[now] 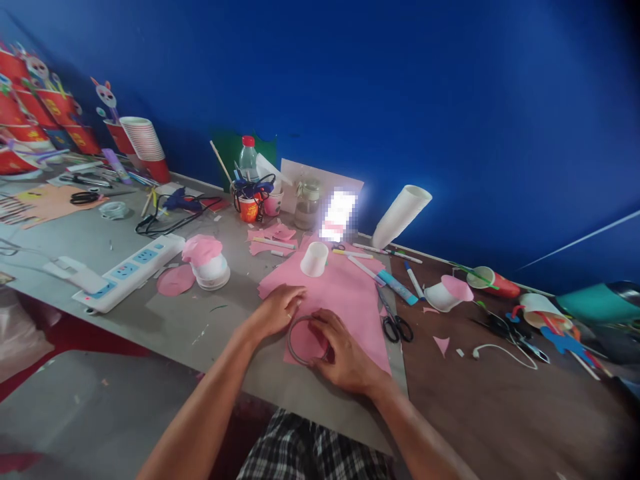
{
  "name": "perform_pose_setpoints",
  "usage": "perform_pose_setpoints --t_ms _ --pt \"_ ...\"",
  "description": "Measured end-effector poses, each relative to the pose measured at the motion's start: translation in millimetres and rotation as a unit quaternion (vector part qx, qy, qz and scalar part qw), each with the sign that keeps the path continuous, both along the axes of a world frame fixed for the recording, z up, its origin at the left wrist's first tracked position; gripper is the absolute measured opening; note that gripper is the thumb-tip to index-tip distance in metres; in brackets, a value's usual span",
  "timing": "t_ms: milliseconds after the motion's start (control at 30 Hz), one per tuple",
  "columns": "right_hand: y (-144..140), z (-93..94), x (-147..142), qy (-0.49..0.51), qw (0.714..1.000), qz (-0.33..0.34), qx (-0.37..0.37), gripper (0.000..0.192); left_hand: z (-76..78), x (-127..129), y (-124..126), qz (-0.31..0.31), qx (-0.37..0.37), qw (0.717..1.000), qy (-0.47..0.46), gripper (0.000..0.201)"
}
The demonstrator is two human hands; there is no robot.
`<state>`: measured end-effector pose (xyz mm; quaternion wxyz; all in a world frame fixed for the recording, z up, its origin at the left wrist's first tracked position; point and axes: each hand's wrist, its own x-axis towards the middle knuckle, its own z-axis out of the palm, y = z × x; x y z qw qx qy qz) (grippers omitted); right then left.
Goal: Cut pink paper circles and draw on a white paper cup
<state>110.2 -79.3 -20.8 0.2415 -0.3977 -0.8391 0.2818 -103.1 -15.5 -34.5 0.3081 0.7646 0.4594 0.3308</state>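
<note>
A sheet of pink paper [345, 300] lies on the grey table in front of me. On its near part sits a grey ring [295, 350], shaped like a roll of tape, with pink paper showing through its middle. The thumb and fingers of my right hand [345, 353] are curved around the ring's right side. Just beyond its upper left edge, my left hand [277, 310] rests with curled fingers; whatever they may hold is hidden. A white paper cup [315, 259] stands on the sheet beyond both hands. Black-handled scissors [397, 328] lie at its right edge.
At the left are a white power strip [131, 272] and a cup topped with pink paper [210, 263]. Behind stand a glass jar [307, 203], a bright phone screen [338, 215] and leaning stacked cups [401, 217]. Several markers [397, 287] lie right of the sheet.
</note>
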Motion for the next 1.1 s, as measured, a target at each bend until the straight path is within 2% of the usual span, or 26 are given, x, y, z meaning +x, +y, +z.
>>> perform_pose_setpoints --t_ms 400,600,800,967,1100 --pt "0 -2.8 3 0.006 1.000 0.002 0.002 0.069 9.8 -2 -3 -0.016 -0.012 0.999 0.029 0.035" --pt "1 -6.5 5 -0.002 1.000 0.005 0.004 0.073 13.8 -5 -4 -0.061 -0.010 0.996 0.067 0.064" --pt "3 -8.5 5 0.005 1.000 0.014 0.019 0.072 10.1 -6 -3 -0.055 -0.007 0.997 0.063 0.051" --pt "3 -9.5 4 0.012 1.000 0.015 0.020 0.068 5.8 -7 -1 -0.050 -0.006 0.997 0.052 0.055" --pt "3 -8.9 4 0.016 1.000 0.016 0.016 0.067 8.0 -7 0 -0.056 -0.007 0.997 0.059 0.059"
